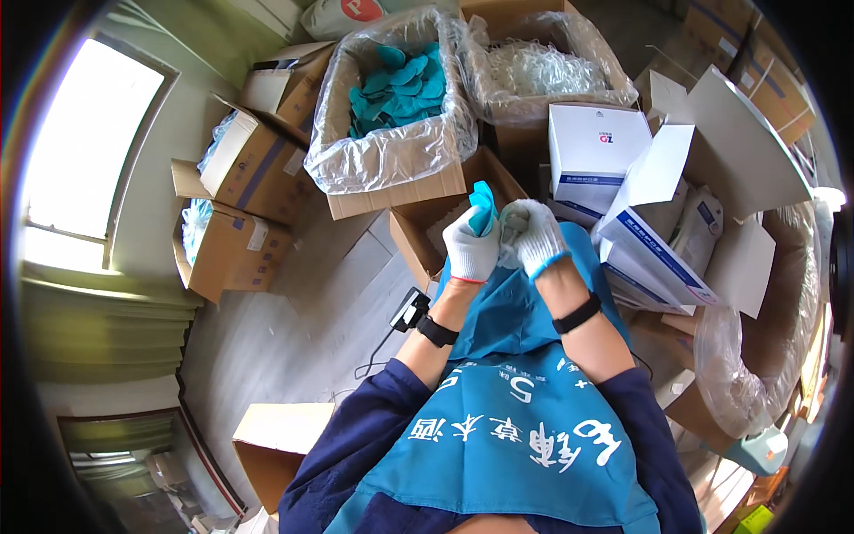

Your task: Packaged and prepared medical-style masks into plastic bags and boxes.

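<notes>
Pinching a teal piece [483,198] upright in the gloved left hand [471,247], beside the curled right hand [535,235]; cannot tell the latter's contents. Could slip, if gripped too loosely, and drop onto the apron [495,320] or into the open carton [413,244].

This looks like a small packing workshop: an open, plastic-lined brown cardboard carton [400,194] holds a heap of rounded teal pieces [405,84]. Right of that carton stands another plastic-lined brown cardboard carton [503,109], full of thin whitish strands [547,67]. White-and-blue rectangular cardboard boxes [592,138] crowd farther right of it; bulky brown cardboard boxes [258,169] are stacked to its left.
</notes>
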`<state>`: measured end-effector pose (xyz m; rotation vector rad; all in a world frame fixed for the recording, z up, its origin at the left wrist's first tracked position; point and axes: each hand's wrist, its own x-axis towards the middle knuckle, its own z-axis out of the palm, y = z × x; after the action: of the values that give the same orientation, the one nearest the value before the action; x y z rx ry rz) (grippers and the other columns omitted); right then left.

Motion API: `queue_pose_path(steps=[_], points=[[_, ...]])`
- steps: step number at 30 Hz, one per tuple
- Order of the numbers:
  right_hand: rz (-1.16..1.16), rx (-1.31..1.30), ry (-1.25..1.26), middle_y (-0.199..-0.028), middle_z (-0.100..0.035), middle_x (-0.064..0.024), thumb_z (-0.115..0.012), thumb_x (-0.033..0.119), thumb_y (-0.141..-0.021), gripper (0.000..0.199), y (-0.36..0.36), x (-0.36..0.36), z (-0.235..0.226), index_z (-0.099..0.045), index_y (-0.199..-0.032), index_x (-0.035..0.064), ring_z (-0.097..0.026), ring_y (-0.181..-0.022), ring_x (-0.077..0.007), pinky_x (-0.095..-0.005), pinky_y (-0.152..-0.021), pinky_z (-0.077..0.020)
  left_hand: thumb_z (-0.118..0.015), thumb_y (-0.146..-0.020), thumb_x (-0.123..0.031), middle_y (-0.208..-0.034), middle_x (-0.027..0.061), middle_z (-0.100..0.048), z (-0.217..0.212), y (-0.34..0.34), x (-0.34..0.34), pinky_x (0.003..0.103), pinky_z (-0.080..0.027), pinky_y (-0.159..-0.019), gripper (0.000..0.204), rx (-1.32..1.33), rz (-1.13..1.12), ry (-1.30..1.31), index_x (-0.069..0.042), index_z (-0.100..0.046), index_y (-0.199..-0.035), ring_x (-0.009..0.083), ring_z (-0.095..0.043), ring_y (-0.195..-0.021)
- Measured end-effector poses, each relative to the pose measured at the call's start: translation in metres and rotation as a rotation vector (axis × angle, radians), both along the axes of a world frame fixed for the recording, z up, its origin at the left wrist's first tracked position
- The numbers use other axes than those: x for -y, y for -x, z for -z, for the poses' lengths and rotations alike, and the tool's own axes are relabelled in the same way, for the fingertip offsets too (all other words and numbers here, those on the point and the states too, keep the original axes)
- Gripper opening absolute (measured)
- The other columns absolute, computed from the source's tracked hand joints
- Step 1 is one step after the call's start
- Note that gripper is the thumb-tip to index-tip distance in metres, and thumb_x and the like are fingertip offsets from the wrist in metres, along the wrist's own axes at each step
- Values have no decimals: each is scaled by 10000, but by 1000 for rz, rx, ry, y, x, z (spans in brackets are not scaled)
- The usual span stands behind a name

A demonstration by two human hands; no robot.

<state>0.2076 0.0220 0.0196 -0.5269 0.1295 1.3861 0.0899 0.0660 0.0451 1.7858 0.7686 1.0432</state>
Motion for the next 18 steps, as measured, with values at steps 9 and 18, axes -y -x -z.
queue_pose_path(steps=[9,18], points=[[-320,2660,318,-886,-734,-121,-643,277,-812,153,13,-62,20,-735,-760,165,-729,-817,-272,-409,-685,-540,-641,-724,97,-623,94,-472,-4,28,-10,285,-402,-534,225,57,91,-295,-48,-484,-656,215,-438,-560],[446,851,41,-670,-491,-4,-498,425,-1015,319,-78,-95,-32,-616,-997,129,-458,-481,-122,-275,-407,-359,-645,-895,-106,-807,-1,-665,-14,95,35,294,-478,-563,102,217,-185,647,-35,-665,-965,126,-597,-647]])
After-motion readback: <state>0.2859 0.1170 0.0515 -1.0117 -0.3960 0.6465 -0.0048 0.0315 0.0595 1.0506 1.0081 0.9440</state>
